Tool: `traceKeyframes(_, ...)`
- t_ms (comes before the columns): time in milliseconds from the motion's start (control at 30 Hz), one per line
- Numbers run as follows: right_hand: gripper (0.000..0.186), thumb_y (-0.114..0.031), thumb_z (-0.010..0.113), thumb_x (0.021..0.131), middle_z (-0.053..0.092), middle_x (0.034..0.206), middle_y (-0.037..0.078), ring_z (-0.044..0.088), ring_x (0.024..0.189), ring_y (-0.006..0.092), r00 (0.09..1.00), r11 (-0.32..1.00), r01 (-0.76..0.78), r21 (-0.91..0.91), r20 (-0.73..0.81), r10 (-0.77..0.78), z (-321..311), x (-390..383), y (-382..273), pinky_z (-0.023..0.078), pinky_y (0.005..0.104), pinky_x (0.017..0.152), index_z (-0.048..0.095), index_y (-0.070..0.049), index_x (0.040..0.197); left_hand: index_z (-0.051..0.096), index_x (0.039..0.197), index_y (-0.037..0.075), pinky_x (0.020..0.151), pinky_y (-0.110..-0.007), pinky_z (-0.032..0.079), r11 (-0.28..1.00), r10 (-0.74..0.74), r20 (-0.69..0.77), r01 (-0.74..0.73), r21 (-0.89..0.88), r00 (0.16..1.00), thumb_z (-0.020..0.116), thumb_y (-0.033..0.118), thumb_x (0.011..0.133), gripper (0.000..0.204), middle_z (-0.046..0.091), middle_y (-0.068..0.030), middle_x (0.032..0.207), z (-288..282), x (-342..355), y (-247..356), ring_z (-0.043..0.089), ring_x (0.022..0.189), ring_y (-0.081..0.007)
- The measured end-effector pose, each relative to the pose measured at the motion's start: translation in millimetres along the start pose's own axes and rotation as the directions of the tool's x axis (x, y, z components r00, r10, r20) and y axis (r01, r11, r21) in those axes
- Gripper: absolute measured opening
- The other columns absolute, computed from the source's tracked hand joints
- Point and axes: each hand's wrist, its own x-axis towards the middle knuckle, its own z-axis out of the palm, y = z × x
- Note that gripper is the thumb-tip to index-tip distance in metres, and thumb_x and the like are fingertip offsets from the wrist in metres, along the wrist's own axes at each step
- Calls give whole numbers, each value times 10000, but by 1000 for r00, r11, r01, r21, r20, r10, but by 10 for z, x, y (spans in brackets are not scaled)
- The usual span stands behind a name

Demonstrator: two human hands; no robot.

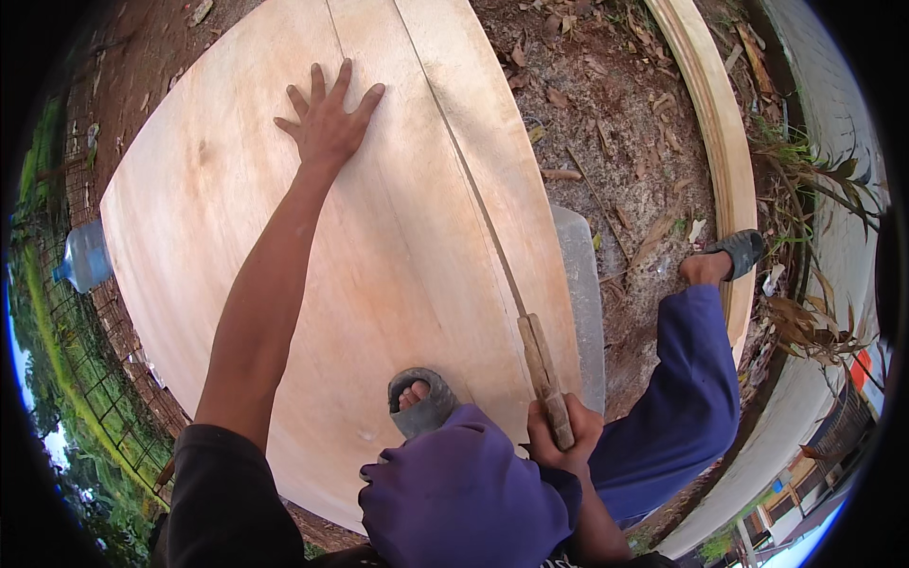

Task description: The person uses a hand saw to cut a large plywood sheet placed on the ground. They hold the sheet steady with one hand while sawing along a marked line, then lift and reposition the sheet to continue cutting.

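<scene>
My left hand [322, 123] lies spread flat on a large pale plywood sheet [218, 218]. A long narrow slit crosses the sheet's right side. In line with it, my right hand [566, 431] is wrapped round the worn wooden handle of a tool [542, 364]; I cannot make out its blade. My grey-slippered left foot [417, 405] rests on the plywood at lower centre. A translucent grey panel [582, 284] shows beneath the sheet's right edge.
My right foot [724, 260] rests by a long pale plank [710, 104] over leaf-strewn soil [634, 161]. A concrete wall [833, 114] and plants run along the right. A blue water jug [85, 260] and wire fencing [114, 417] are at the left.
</scene>
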Motion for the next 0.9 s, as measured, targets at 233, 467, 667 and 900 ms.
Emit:
traceKeyframes(233,304,-133,697,878,466,529,127,438,520,104,995,986,-90,141,-25,95,1049,1801,-189,389,381,498,519,35,699,365,1611,347,1168,-788,13,1000,2,43,-3,26,999,449,826,913,851,206,-126,1718,6,8,138,83,1566,-496)
traceKeyframes(467,302,-9,719,859,503,512,73,515,488,58,994,986,-109,128,17,107,249,323,-103,390,300,447,502,-7,648,368,1611,337,1173,-781,-2,1000,-16,16,16,-2,1000,447,827,912,858,208,-116,1719,10,-22,11,75,1568,-495)
traceKeyframes(667,324,-73,701,898,467,516,45,438,535,53,981,923,-192,334,28,194,849,1264,-95,356,331,471,497,2,658,374,1607,347,1163,-794,10,999,-31,41,30,9,999,451,838,903,862,214,-110,1719,55,-35,-11,74,1568,-495)
traceKeyframes(900,317,-38,686,895,458,505,52,436,505,48,985,952,-168,254,4,173,794,1072,-86,345,321,447,486,-6,651,377,1603,362,1161,-799,13,999,-17,4,16,40,1000,443,849,896,862,217,-103,1718,37,-30,-105,87,1567,-493)
